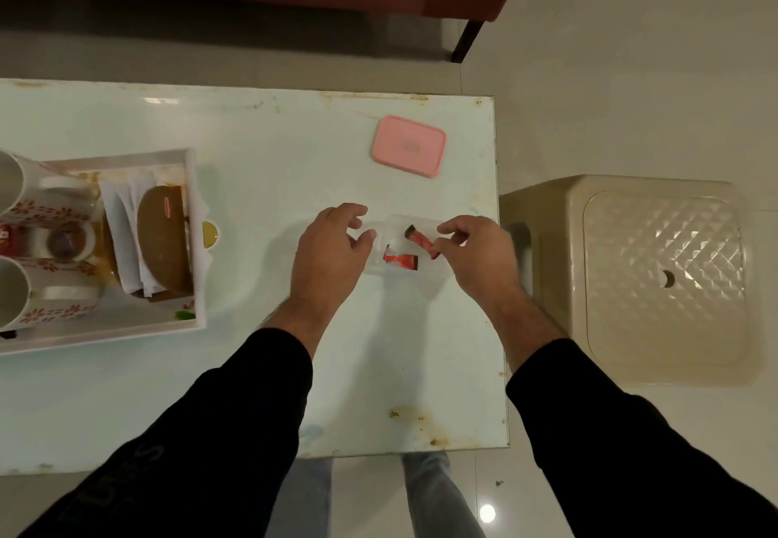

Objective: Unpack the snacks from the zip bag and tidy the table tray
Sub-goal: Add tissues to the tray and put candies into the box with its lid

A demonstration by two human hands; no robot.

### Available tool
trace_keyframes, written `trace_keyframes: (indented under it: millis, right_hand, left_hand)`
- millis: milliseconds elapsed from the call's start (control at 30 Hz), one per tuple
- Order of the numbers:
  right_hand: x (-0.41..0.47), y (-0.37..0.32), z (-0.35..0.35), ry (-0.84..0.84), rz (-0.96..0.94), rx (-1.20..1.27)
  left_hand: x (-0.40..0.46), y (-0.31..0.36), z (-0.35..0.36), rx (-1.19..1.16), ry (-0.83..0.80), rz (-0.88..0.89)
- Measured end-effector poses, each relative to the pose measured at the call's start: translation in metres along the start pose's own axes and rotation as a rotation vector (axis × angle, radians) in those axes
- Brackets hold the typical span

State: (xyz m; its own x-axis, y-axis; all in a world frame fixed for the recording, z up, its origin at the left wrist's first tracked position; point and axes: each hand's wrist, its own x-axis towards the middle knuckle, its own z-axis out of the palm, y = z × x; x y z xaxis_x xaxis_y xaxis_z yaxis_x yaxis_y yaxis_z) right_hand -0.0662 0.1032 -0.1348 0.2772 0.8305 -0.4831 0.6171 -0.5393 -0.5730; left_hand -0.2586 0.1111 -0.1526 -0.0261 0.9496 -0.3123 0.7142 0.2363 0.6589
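- Right hand point(475, 257) has its grip pinched on a red snack stick point(422, 242), thumb and fingertips closed round the stick's lower right end. The stick's dark tip points toward 10 o'clock and sits over a clear plastic container point(393, 223) that's pretty hard to make out against the pale counter point(273, 150).
- Left hand point(330, 253) is at 9 o'clock of that container, fingers loosely spread, grip holding nothing. Can't tell if the fingertips actually touch the clear rim.
- A second red snack point(400, 261) lies flat inside the container, roughly at 6 o'clock of the held stick, between the two hands.
- Pink lid point(407, 145) sits on its own at 12 o'clock of the hands, near the counter's far right corner, well apart from everything.
- The right hand is close to the counter's right edge. Just past that edge at 3 o'clock there's a cream plastic stool point(656, 276).
- White tray point(191, 242) is way over at 9 o'clock, with patterned mugs point(42, 217), white napkins point(122, 221) and a brown packet point(162, 238) in it. A small gold-topped thing point(209, 234) sits just outside the tray's right wall.
- Between the tray and the left hand there's a wide bare strip of counter, and more bare surface down toward 6 o'clock, with rusty marks near the front edge.
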Motion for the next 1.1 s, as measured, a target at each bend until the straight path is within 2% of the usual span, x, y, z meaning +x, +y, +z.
trace_keyframes:
  millis: [167, 300, 500, 567, 800, 967, 1100]
  right_hand:
    - [0.033, -0.009, -0.007, 0.090, -0.108, -0.163]
    - [0.079, -0.031, -0.003, 0.026, -0.293, -0.371]
    - [0.135, -0.057, 0.017, -0.095, -0.386, -0.532]
    - [0.140, -0.056, 0.022, -0.100, -0.397, -0.554]
    - [0.121, -0.040, 0.019, 0.048, -0.485, -0.578]
    - [0.109, -0.041, 0.004, -0.008, -0.468, -0.505]
    - [0.082, -0.031, -0.018, -0.088, -0.525, -0.506]
  left_hand:
    - [0.017, 0.001, 0.005, 0.001, 0.007, -0.020]
    - [0.029, 0.004, 0.009, -0.007, -0.020, -0.030]
    - [0.030, 0.004, 0.017, -0.024, -0.057, 0.000]
    - [0.030, 0.002, 0.018, -0.037, -0.049, -0.014]
    - [0.029, 0.005, 0.015, -0.073, -0.042, -0.067]
    - [0.032, 0.007, 0.010, -0.114, -0.029, -0.108]
    - [0.021, 0.017, 0.006, -0.166, 0.037, -0.127]
